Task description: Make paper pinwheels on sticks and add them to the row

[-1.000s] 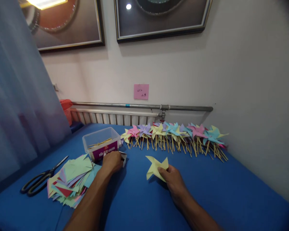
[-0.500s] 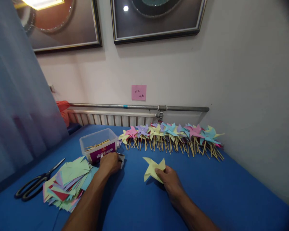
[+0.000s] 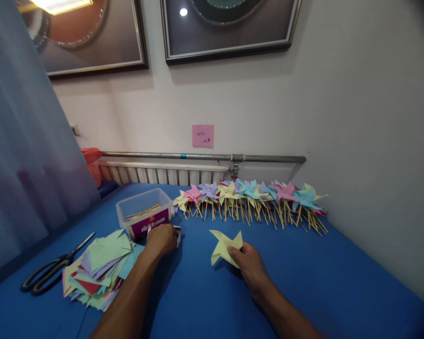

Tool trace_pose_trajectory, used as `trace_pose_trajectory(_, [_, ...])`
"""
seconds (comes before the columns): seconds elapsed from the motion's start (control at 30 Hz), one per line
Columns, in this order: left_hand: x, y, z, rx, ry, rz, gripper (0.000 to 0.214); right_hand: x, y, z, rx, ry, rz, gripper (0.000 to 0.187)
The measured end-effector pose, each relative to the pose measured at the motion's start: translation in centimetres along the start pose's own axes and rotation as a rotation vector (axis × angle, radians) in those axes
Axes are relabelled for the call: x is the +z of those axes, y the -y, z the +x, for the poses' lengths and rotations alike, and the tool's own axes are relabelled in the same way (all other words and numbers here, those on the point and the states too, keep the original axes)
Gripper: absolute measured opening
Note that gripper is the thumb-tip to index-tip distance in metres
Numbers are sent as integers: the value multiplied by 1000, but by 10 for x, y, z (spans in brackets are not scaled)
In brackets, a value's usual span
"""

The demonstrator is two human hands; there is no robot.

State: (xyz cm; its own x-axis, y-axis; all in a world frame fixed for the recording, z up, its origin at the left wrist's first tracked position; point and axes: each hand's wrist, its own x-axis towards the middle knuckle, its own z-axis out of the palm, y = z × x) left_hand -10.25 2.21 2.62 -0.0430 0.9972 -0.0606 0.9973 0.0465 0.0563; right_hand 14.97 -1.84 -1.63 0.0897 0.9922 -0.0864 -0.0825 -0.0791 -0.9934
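Between the thumb and fingers of my right hand (image 3: 251, 266) is a pale yellow paper pinwheel (image 3: 222, 246), its blades folded and no stick on it. My left hand (image 3: 161, 238) is curled at a small whitish box (image 3: 178, 235), just in front of the clear plastic tub (image 3: 143, 214). The back of that hand covers its fingertips, so what they pinch cannot be seen. Thin wooden sticks (image 3: 143, 213) lie inside the tub. Cut coloured paper pieces (image 3: 99, 268) are heaped beside my left forearm.
Black-handled scissors (image 3: 58, 266) lie at the left of the blue tabletop (image 3: 205, 301). A long row of pinwheels on sticks (image 3: 249, 197) runs along the back by the wall. Behind are a radiator pipe (image 3: 201, 156), a red basket (image 3: 92, 165) and a blue curtain (image 3: 31, 141).
My left hand stays at the small box, which has shifted slightly. My right hand keeps the yellow pinwheel in the same place.
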Motion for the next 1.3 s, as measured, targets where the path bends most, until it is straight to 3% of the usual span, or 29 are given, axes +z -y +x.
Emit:
trace_pose_trajectory(0.9, [0,1,-1,17,17,-25,26,2,11,-12,-10,-15,-45,24])
trace_pose_trajectory(1.3, [-3,1,-3,40,19,-42,24,2,12,-12,3,-5,-20,31])
